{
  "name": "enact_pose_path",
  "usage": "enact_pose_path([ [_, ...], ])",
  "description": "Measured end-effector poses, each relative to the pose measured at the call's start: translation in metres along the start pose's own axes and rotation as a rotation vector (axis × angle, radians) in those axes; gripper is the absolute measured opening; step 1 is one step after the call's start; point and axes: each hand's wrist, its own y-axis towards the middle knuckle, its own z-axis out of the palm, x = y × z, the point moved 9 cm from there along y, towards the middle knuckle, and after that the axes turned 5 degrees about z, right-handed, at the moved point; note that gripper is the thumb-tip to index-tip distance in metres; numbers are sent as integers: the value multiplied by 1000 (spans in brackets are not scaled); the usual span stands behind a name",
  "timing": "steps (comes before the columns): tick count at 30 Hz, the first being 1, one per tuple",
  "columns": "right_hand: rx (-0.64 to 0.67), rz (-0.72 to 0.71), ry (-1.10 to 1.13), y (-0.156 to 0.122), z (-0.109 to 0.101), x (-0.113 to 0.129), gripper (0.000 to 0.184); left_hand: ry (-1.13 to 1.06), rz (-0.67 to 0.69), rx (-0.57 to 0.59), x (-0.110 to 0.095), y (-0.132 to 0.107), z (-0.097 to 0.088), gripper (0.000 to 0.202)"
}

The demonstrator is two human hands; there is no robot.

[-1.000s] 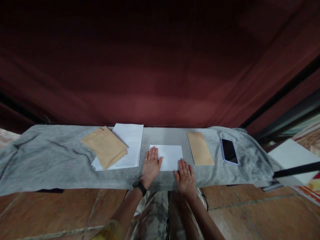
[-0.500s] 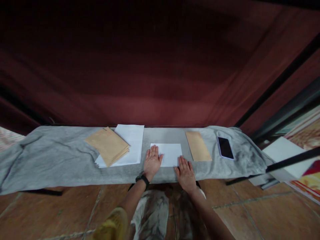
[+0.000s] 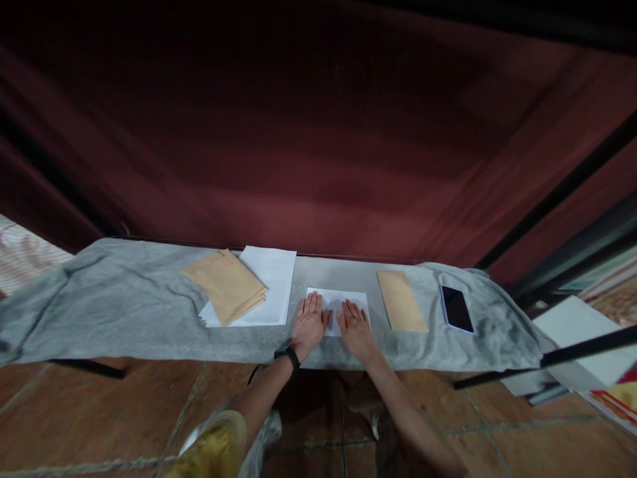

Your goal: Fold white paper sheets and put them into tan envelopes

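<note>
A white sheet of paper (image 3: pixel 343 297), probably folded, lies on the grey cloth in front of me. My left hand (image 3: pixel 309 322) rests flat on its left part, fingers stretched out. On the right part of the same paper lies my right hand (image 3: pixel 355 326), also flat with its fingers extended. The two hands are close together but apart, and they cover much of the sheet. To the left, a few brown envelopes (image 3: pixel 226 285) overlap a stack of white paper (image 3: pixel 281 285). A single brown envelope (image 3: pixel 402 302) sits to the right of my right hand.
A phone (image 3: pixel 456 309) with a dark screen lies at the right on the grey cloth (image 3: pixel 134 299), which covers a long narrow surface. Behind rises a dark red panel (image 3: pixel 298 226). A white board-like thing (image 3: pixel 572 325) stands beyond the right end, above the tiled floor.
My right hand has moved left and forward from the paper's lower right corner onto the paper, nearer my left hand. The left hand stays on the paper. The view has tilted slightly.
</note>
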Motion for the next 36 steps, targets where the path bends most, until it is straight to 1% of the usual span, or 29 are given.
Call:
enact_pose_path([
  [2, -2, -50, 34, 11, 12, 16, 55, 14, 28, -6, 0, 0, 2, 55],
  [4, -10, -78, 47, 20, 25, 24, 55, 28, 32, -4, 1, 0, 7, 56],
  [7, -33, -86, 33, 31, 40, 21, 55, 40, 22, 14, 3, -1, 13, 57],
  [9, -59, -102, 20, 34, 44, 17, 55, 38, 26, 28, 3, -1, 13, 57],
  [12, -102, -146, 16, 36, 43, 12, 56, 20, 47, 21, -1, 4, 7, 57],
  [14, -121, -147, 18, 36, 41, 10, 55, -2, 76, 11, -6, 11, 3, 57],
  [16, -135, -119, 15, 38, 40, 6, 54, -25, 92, 25, -11, 18, 4, 57],
  [19, -169, -89, -3, 41, 38, 3, 53, -36, 83, 58, -12, 25, 13, 56],
  [22, -198, -99, -29, 42, 38, 2, 51, -4, 73, 45, -9, 25, 17, 56],
  [25, -211, -102, -45, 41, 36, -3, 51, 15, 53, 12, -2, 21, 18, 57],
  [30, -249, -68, -70, 37, 28, -23, 56, 1, 12, -28, 6, 18, 16, 61],
  [36, -308, -26, -88, 30, 22, -44, 63, -8, -69, -42, 14, 16, 11, 65],
])
